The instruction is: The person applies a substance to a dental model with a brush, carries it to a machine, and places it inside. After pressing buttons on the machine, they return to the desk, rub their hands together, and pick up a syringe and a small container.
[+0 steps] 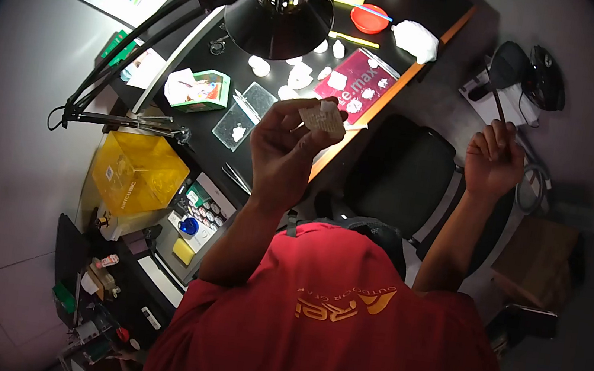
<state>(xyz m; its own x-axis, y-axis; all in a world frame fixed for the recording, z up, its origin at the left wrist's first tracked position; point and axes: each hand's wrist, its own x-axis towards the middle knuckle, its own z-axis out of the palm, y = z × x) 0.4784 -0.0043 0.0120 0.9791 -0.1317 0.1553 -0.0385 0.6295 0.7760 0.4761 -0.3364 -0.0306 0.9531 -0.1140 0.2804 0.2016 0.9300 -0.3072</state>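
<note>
My left hand (283, 150) is raised over the table's front edge, fingers closed round a small off-white plaster block (323, 120) with a ridged side. Held up at the right, clear of the table, my right hand (495, 163) pinches a slim dark stick (499, 101); its tip is too dark to make out. Behind the left hand lie a glass slab (225, 129) with a white lump and a slim tool on it, and a maroon "e.max" mat (351, 73) bearing several small white pieces.
A black lamp (277, 25) hangs over the table, near several white plaster pieces. At the back are a red bowl (370, 19) and a crumpled white cloth (415, 41). A green-edged box (206, 102) and yellow bin (137, 172) stand left; a dark chair (400, 173) is right.
</note>
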